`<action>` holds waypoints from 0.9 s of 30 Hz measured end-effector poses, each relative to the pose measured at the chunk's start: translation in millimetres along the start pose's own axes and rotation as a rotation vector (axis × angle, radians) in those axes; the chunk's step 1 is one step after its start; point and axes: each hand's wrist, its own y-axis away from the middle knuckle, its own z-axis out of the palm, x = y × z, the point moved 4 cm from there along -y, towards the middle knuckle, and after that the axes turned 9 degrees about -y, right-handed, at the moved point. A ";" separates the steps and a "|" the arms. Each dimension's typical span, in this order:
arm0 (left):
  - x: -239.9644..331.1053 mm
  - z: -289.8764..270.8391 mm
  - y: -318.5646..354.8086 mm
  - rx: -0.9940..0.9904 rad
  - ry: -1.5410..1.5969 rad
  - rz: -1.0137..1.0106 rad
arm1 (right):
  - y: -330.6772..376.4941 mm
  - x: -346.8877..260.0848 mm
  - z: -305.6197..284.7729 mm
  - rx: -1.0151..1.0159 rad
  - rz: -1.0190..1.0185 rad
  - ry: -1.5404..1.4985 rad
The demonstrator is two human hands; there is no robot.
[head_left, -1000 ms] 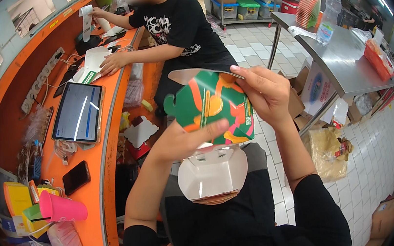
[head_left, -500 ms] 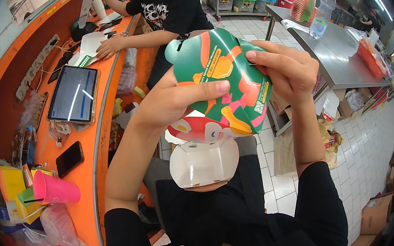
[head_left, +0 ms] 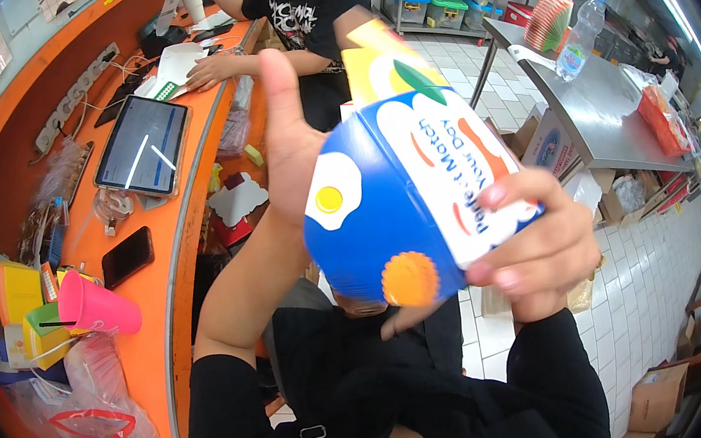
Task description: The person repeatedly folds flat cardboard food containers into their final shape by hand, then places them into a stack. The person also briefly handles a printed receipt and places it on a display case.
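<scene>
A printed paper food box (head_left: 375, 203), blue and white with a fried-egg picture and an orange round shape, is held up in front of my chest. Above its top edge stands a yellow and white flap (head_left: 385, 70), blurred by motion. My left hand (head_left: 295, 156) has its palm against the box's left side, thumb stretched upward off the card; its other fingers are hidden by the box. The fingers of my right hand (head_left: 545, 239), slightly blurred, curl over the lower right edge of the white panel. The inside of the box is out of sight.
On the orange counter at left lie a tablet (head_left: 142, 146), a phone (head_left: 127, 257) and a pink cup (head_left: 98, 304). A co-worker (head_left: 304, 19) stands beyond it. At right is a steel table (head_left: 592, 115) with a water bottle (head_left: 582, 37); cardboard boxes (head_left: 658, 404) sit below right.
The box has been turned: its green panel faced me before, and now the blue and white sides do. The white interior seen above my lap no longer shows. My left thumb has lifted off.
</scene>
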 end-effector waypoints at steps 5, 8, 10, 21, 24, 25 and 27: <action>9.8 7.2 5.1 0.404 -0.794 -0.026 | 0.2 -8.2 10.9 -0.299 0.079 0.294; 18.6 8.9 -0.5 0.407 -1.136 0.173 | -5.0 4.9 0.7 0.104 -0.044 0.107; 18.6 10.4 -0.2 0.386 -1.289 0.268 | -13.0 17.3 -8.6 0.191 -0.114 0.286; -1.9 14.0 21.2 0.021 -0.857 0.069 | -33.6 20.7 -19.6 -0.055 -0.165 0.487; -10.4 -5.0 26.9 0.109 -0.305 0.090 | -24.8 20.3 -17.4 0.045 -0.183 0.265; -11.4 -17.3 26.3 0.284 -0.229 0.096 | -21.0 25.2 -16.4 0.119 -0.152 0.018; -11.4 -21.1 23.1 0.284 -0.087 0.107 | -13.8 32.4 -12.7 0.184 -0.108 -0.235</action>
